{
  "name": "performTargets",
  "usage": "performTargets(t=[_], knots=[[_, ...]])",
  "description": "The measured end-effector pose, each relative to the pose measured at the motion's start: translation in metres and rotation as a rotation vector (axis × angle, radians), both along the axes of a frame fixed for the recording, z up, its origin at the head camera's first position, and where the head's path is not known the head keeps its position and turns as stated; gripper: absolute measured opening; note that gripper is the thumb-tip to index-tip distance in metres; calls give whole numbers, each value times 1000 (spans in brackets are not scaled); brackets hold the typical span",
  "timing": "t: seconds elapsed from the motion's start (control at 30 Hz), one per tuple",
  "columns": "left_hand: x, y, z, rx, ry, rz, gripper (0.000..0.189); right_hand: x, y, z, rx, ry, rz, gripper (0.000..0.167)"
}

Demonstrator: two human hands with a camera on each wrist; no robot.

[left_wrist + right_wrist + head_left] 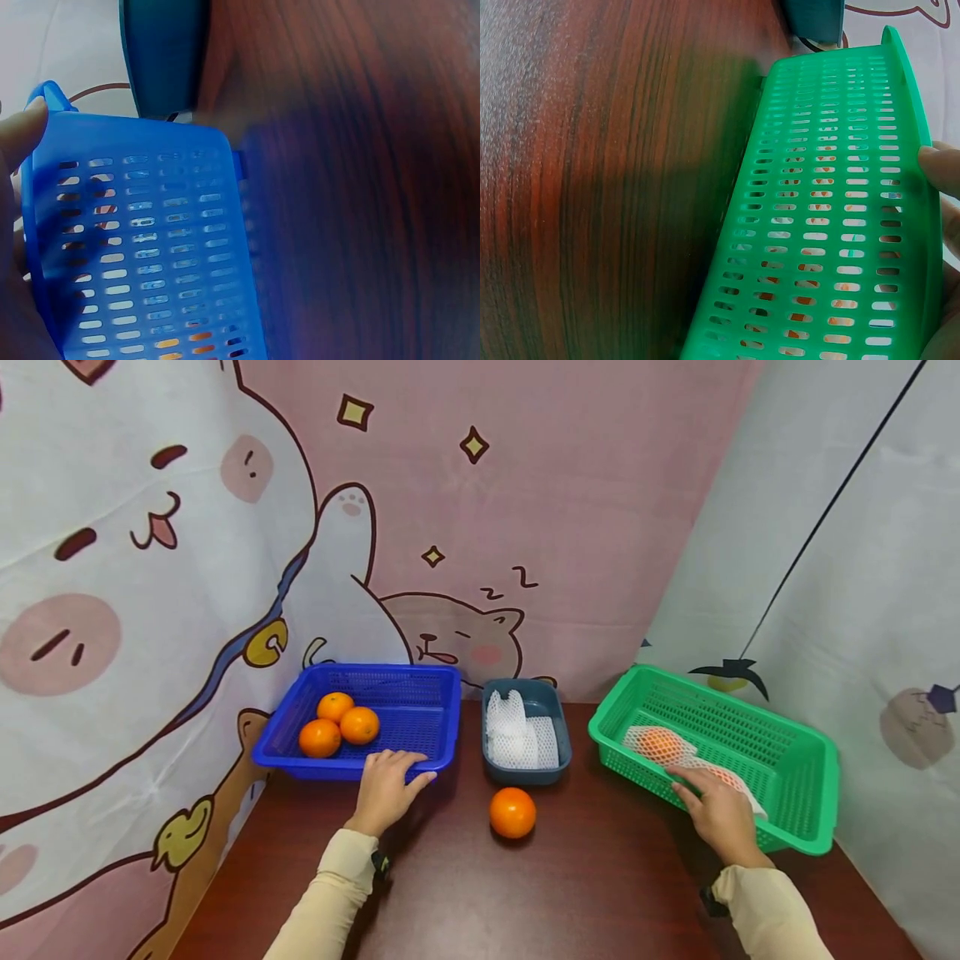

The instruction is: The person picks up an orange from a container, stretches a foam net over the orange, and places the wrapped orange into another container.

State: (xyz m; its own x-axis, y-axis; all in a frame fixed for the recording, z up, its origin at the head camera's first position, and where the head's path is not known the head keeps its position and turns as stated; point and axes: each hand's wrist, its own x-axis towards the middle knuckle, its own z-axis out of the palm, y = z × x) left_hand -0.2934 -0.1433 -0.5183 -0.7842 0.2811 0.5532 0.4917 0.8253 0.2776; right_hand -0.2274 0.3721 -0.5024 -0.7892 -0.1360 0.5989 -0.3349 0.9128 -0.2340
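My left hand (385, 791) rests over the front rim of a blue plastic basket (408, 770), fingers loosely over the edge and thumb spread to the right. Inside that basket lie several bare oranges (359, 725). At the green basket (813, 760), my right hand (716, 814) lies across the near rim, with its thumb (939, 166) at the edge in the right wrist view. Two oranges in white foam nets (660, 745) lie in the green basket, the nearer one partly hidden by the right hand. A single bare orange (512, 813) sits on the table between the hands.
A small dark blue-grey tub (527, 777) with white foam nets (513, 735) stands between the baskets at the back. The brown wooden table (525, 910) meets a printed cartoon curtain (600, 527) behind and at both sides.
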Motion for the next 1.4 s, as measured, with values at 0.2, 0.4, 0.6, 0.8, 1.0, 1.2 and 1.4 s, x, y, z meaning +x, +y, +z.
performTargets(t=[0.2, 0.4, 0.6, 0.8, 1.0, 1.2, 1.4], knots=[[-1, -1, -2, 21, 14, 2, 32, -1, -1, 1, 2, 5, 8, 37], [-3, -1, -4, 33, 23, -13, 30, -1, -1, 7, -25, -60, 16, 38], [-1, -3, -1, 26, 41, -20, 30, -7, -12, 13, -82, -93, 5, 33], [0, -4, 3, 7, 12, -26, 30, -25, -39, 24, -155, 39, 63, 35], [-2, 0, 2, -3, -3, -28, 31, -50, -74, 42, -194, 91, 176, 38], [-2, -1, 3, -26, -13, -24, 31, -87, -107, 51, -137, 63, 268, 39], [-3, -2, 3, -44, -8, -28, 29, -123, -135, 52, -65, -103, 291, 43]])
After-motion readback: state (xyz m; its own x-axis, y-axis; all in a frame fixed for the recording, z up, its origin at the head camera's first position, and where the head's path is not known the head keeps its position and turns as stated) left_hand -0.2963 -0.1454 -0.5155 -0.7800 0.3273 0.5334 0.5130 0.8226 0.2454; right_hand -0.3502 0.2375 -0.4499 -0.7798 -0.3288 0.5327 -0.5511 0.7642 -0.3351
